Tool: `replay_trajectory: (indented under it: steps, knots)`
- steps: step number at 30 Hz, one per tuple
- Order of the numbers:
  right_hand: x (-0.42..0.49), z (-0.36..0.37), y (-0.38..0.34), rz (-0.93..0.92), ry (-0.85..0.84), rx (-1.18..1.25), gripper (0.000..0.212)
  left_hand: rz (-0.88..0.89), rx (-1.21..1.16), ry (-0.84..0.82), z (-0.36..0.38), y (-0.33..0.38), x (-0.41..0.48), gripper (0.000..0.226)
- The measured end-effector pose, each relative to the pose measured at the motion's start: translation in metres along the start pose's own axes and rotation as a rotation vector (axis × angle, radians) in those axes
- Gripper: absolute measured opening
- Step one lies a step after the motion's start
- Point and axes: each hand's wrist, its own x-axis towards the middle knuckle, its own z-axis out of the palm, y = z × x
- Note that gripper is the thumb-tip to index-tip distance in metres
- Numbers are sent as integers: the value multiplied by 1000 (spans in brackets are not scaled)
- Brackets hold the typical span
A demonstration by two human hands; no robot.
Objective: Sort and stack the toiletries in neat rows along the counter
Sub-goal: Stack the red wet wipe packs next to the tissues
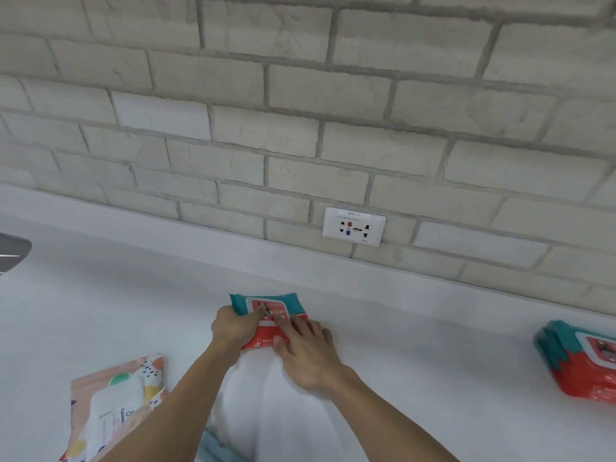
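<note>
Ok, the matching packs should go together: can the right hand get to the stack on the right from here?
Probably yes. Only bare counter lies between the right hand and the stack, though that hand rests on the middle pack.

Wipes pack ctr on counter, second pack front-L, pack stack far R, socket behind

Home: white counter, brick wall, socket
</note>
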Motion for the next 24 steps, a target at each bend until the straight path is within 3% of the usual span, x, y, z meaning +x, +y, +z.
replay_trajectory:
  steps: [6, 17, 24]
  knots:
    - [-20, 4, 9, -2, 46, 120, 55, 162, 11, -29, 8, 6, -24, 26]
    - [-67, -25, 33, 98, 285, 783, 32, 257, -2, -205, 26, 26, -72, 27]
    - [-108, -51, 70, 321, 363, 1009, 63, 186, -59, -389, 51, 28, -114, 30]
